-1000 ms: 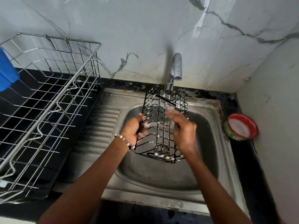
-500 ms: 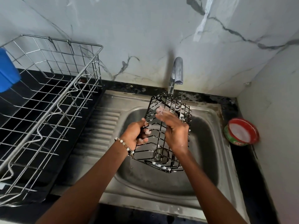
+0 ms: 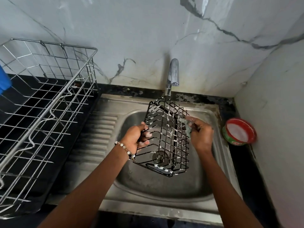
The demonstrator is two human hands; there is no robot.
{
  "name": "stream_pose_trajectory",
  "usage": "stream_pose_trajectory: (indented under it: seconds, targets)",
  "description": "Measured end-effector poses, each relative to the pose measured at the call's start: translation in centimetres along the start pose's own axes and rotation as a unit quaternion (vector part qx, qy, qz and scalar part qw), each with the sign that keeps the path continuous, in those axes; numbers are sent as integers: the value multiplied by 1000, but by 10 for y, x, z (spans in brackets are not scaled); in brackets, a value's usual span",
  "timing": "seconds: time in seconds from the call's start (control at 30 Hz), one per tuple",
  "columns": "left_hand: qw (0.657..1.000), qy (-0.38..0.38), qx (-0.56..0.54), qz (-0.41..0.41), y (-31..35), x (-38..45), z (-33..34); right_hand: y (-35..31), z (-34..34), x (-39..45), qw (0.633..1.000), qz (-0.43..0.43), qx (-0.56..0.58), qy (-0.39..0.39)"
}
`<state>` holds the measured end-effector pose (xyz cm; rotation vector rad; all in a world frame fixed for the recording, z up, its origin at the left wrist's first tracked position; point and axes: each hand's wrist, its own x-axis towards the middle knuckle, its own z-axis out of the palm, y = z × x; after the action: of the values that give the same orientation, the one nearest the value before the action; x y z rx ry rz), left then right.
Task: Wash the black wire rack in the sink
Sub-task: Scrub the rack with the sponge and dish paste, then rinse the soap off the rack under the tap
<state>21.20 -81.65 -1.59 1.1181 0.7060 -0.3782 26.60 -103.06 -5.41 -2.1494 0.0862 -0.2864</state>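
Observation:
The black wire rack (image 3: pixel 164 129) hangs tilted over the steel sink (image 3: pixel 164 186), its wires flecked with white soap foam. My left hand (image 3: pixel 136 137), with a bead bracelet on the wrist, grips the rack's left edge. At the rack's upper right side, my right hand (image 3: pixel 199 134) holds a greenish scrub pad (image 3: pixel 186 125) pressed against the wires. The chrome tap (image 3: pixel 172 74) stands just behind the rack's top end, and no water shows under it.
A large silver wire dish basket (image 3: pixel 46 104) fills the black counter on the left, with a blue object (image 3: pixel 4 79) at its far left edge. A red and green soap tub (image 3: pixel 239 131) sits right of the sink by the wall corner.
My right hand moved from the middle of the rack out to its upper right side, showing the scrub pad. The rack stayed in my left hand, turned slightly.

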Motion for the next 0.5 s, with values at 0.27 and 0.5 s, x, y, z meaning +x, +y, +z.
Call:
stream_pose_trajectory:
  seconds: [0.27,0.5]
  targets:
    - [1000,6,25,-11,4,9,13,25,-85,50,976,97,-35,193]
    - [999,16,41,0,3,10,9,61,-118,71,977,109,-135,124]
